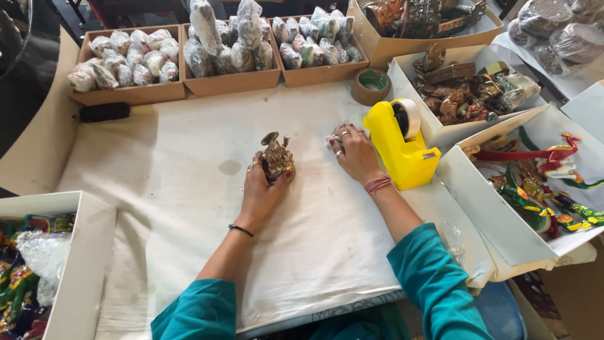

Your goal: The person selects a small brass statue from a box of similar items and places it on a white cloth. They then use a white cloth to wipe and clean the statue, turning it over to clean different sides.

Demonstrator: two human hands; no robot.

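Closest to the camera are two arms in teal sleeves, reaching out over a table [189,189] covered with a white cloth that has a few stains on it.

The left hand [261,189] has a thin black band on its wrist. Its grip is closed around a small brass statue [275,156], with the fingers wrapped around the bottom part. The statue stands up straight on the cloth, near the middle of the table.

The right hand [355,154] wears rings and red threads on the wrist. It lies flat with the fingers spread, pressing down on a bit of clear plastic wrap [333,135] (only a small crinkly piece shows past the fingertips). So this grip is not closed around anything.

Just beside the right hand sits a big yellow tape holder [402,148] with a roll of white tape in it. A little farther back is a brown tape roll [371,85] lying flat.

On the right are white boxes. One white box [497,208] holds painted birds in green and red. Another white box [409,94] holds more dark brass figures.

On the left near edge is one more white box [82,271] with bright toys and plastic inside.

Far at the back, three cardboard boxes [233,83] stand in a row, full of little wrapped bundles. A black brush [104,112] lies in front of the leftmost one.
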